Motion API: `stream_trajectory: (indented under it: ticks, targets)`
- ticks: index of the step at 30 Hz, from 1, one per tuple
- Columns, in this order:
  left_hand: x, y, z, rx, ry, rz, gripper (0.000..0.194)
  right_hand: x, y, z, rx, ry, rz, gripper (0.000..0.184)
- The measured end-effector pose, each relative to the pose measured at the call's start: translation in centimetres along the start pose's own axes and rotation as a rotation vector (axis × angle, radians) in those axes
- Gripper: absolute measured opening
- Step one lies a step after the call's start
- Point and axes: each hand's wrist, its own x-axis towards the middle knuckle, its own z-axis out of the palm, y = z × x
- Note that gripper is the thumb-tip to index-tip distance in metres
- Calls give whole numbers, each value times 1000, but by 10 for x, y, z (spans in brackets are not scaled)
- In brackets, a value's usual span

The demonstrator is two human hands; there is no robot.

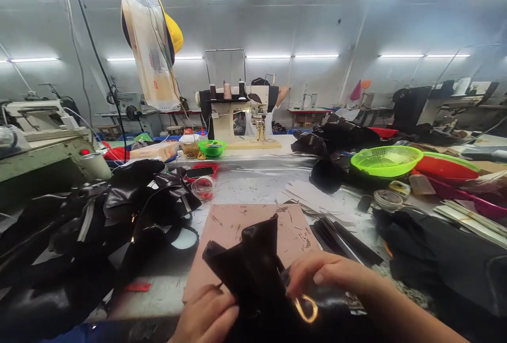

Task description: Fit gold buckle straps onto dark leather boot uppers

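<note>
Several fingers of the left hand [209,308] pinch the black leathery piece [257,264] over the near edge of the pink board [222,221]; toward the board's right, the right hand [330,274] grips its other side. Light, even tension should keep it steady.

No words, brands or numbers could be read. The plastic bag [147,53], hanging to the left of the sewing machine [225,122] and higher than it, bore a small orange-red mark [155,84] near its lower end and faint reddish print [153,60] above that, both too blurred to make out.
</note>
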Motion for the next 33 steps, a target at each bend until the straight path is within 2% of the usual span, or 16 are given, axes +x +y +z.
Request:
stream_trajectory:
  ticks: [2,4,5,8,10,12,16,19,22,25,29,31,33]
  targets:
    - [31,-2,7,-112,-129,-238,15,15,-7,5,-51,11,-6,28]
    - [58,-6,11,-180,-94,-527,13,31,-9,7,-266,107,-21,19]
    - [68,-6,11,-210,-95,-595,11,37,-8,7,-381,169,-49,16]
    - [84,-3,9,-263,-181,-625,18,53,-3,6,-499,271,-145,21]
    - [86,0,6,-326,-255,-620,22,59,2,7,-424,285,-120,23]
    - [84,0,3,-425,-269,-643,25,61,5,11,-309,319,-84,22]
    - [78,-5,0,-613,-232,-826,41,62,7,19,-149,437,-159,30]
    - [74,-7,-2,-752,-267,-938,47,61,6,22,-66,448,-216,31]
    - [71,-8,-1,-806,-284,-967,50,61,7,22,35,434,-259,29]
    - [70,-8,1,-775,-333,-923,46,62,8,25,42,423,-222,28]
    - [74,-2,4,-683,-418,-844,32,60,3,38,-85,429,-142,15]
    - [77,5,4,-592,-399,-800,22,59,0,46,-161,440,-188,12]
    - [78,12,4,-488,-359,-696,16,57,0,51,-275,496,-253,19]
